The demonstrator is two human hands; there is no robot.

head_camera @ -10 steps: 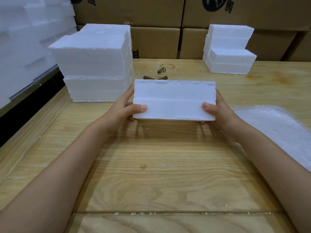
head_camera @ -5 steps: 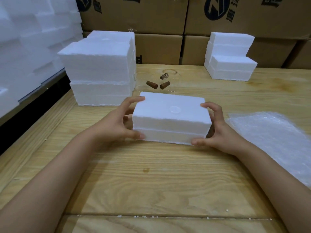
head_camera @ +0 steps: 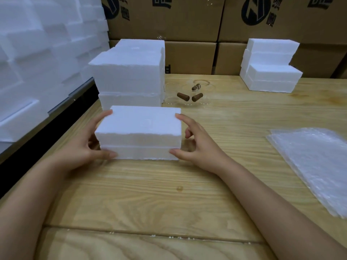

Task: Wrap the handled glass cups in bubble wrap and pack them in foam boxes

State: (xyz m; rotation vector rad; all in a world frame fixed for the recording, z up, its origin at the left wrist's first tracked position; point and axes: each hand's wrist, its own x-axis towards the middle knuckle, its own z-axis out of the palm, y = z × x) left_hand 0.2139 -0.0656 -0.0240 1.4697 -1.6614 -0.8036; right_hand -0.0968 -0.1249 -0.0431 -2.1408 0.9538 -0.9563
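Observation:
A closed white foam box [head_camera: 139, 126] sits flat on the wooden table [head_camera: 169, 194], just in front of a tall foam stack. My left hand [head_camera: 82, 145] grips its left end, thumb on the lower front edge and fingers at the top back corner. My right hand [head_camera: 195, 143] holds the right end between the index fingertip on the top corner and the thumb on the lower front. Clear glass cups with brown handles [head_camera: 188, 96] lie behind the box; their glass is hard to make out. Bubble wrap sheets [head_camera: 311, 166] lie flat at the right.
A tall stack of foam boxes [head_camera: 129, 76] stands at the back left and a smaller stack [head_camera: 270, 66] at the back right. Cardboard cartons [head_camera: 189, 57] line the far edge. More foam blocks [head_camera: 37, 53] fill the left side beyond the table's edge.
The foam box went from held up on edge to lying flat on the table, then slid left toward the tall stack. Both hands stayed on its ends.

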